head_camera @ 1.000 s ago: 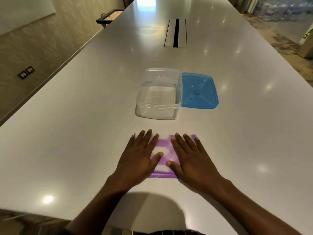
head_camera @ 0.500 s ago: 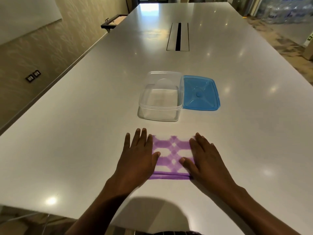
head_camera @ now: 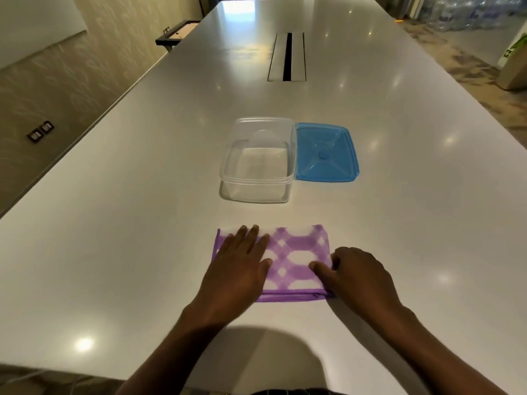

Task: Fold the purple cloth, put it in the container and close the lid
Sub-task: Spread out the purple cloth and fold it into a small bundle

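Purple cloth (head_camera: pixel 296 258): my left hand (head_camera: pixel 239 269) presses flat; right hand (head_camera: pixel 356 276) fingers curl on its edge; I should fold evenly.

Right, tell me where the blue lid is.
In the head view the blue lid lies flat on the white table, right against the clear container's right side, beyond the purple cloth.
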Motion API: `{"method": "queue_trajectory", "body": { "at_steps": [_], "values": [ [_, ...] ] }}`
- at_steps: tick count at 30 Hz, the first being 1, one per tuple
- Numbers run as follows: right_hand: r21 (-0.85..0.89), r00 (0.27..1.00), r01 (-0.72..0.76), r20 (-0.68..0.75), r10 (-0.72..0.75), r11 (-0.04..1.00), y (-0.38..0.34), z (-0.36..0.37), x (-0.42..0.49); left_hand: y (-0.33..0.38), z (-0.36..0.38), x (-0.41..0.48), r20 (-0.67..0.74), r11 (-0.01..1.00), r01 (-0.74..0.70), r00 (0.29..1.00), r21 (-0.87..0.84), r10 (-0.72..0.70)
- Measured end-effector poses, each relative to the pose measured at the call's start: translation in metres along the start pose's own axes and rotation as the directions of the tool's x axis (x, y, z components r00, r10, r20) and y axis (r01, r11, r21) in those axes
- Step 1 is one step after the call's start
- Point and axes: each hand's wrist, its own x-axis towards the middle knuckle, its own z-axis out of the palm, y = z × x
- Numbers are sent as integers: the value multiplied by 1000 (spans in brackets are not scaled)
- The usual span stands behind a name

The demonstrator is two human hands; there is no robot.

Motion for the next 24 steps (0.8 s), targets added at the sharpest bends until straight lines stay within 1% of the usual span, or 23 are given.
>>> {"method": "queue_trajectory", "body": {
  "at_steps": [3, 5, 8, 12, 15, 17, 18, 20, 21, 22, 23, 24],
  "values": [
    [41, 1000, -8, 28, 7, 999, -2, -1, 2, -16, -2, -5, -27, 999, 31, 999, 25, -31],
    [87, 999, -14, 30, 11, 996, -6, -1, 3, -24, 0, -8, -33, 997, 74, 997, -20, -75],
    [207, 999, -31, 18, 28, 978, -11, -5, 4, -23, 1, -10, -52, 989, 120, 991, -85, -125],
    [332, 1000, 15, -21, -9, 943, -24, -11, 2, -15, 2, -9, -87, 983, 146, 984, -114, -156],
    [360, 993, 116, -56, -103, 926, -45, -19, -1, -12, 0, -8, -99, 985, 142, 984, -98, -151],
    [348, 975, 223, -80, -208, 911, -62, -24, -4, -10, -3, -9, -98, 989, 131, 986, -71, -137],
    [323, 958, 286, -87, -272, 902, -70, -24, -6, -8, -5, -10, -110, 993, 106, 988, -60, -112],
    [276, 917, 396, -74, -392, 876, -84, -19, -10, -1, -10, -12, -112, 999, 10, 994, -30, -13],
    [270, 899, 433, -62, -433, 860, -90, -16, -12, 3, -10, -13, -116, 996, -56, 992, -71, 47],
    [277, 890, 449, -58, -452, 849, -94, -13, -13, 7, -10, -14, -128, 972, -76, 991, -223, 48],
    [293, 890, 448, -63, -451, 844, -98, -10, -13, 11, -14, -17, -100, 884, -6, 994, -468, -46],
    [310, 895, 440, -72, -441, 843, -101, -7, -13, 15, -16, -20, -31, 752, 83, 990, -653, -136]
  ]
}}
